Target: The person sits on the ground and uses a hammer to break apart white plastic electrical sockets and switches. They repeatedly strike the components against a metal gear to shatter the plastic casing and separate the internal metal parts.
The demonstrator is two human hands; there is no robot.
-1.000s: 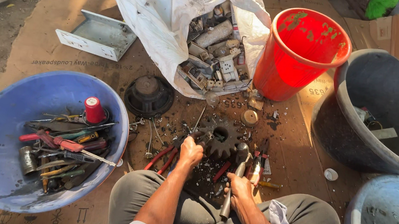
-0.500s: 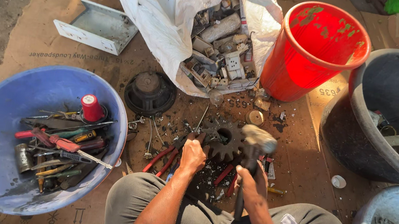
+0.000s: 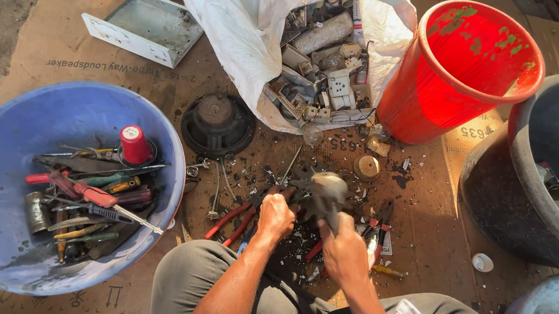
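Seated cross-legged on flattened cardboard (image 3: pixel 97 31), working just beyond the knees. Left hand (image 3: pixel 275 217) curled shut over the near-left edge of a dark toothed metal part (image 3: pixel 299 184), pinning it to the ground; only a few grimy, blackened teeth visible past the knuckles, the rest hidden or blurred. Right hand (image 3: pixel 346 250) wrapped tight around the handle of a hammer (image 3: pixel 329 192), its grey head blurred directly over the toothed part. Red-handled pliers (image 3: pixel 234 218) lying just left of the left hand, more red-gripped tools just right of the right hand, amid small scattered fragments. Further left, a blue basin (image 3: pixel 7 147) full of hand tools. Beyond, a dark round speaker (image 3: pixel 218 125) and a white sack (image 3: pixel 238 26) spilling scrap switches and fittings. Far right, a red bucket (image 3: pixel 460 76) beside a dark tub (image 3: pixel 499 196).
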